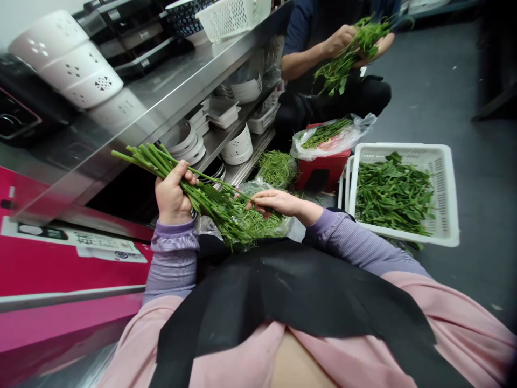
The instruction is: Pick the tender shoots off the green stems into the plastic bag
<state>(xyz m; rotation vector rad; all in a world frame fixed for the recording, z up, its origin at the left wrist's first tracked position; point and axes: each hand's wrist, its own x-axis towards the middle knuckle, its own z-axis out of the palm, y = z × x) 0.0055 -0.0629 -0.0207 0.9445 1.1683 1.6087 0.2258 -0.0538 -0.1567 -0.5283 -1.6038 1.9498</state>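
Note:
My left hand [174,193] is closed around a bunch of long green leafy stems [214,207], their cut ends sticking out to the upper left and the leaves hanging toward my lap. With its fingers pinched, my right hand [274,202] grips the leafy end of a single stem [220,182] that runs across from the bunch. Below the hands lies a plastic bag [297,229] with more greens, partly hidden by the bunch. To the right, a white slotted basket [447,205] holds a pile of leafy green stems [393,196].
A co-worker's hands [341,40] hold greens across from me. Between us stand a red container [323,170] topped by a bag of greens and another heap of thin stems [277,167]. A steel counter [181,75] with crockery on its shelves runs along the left, near a pink-red panel [60,264].

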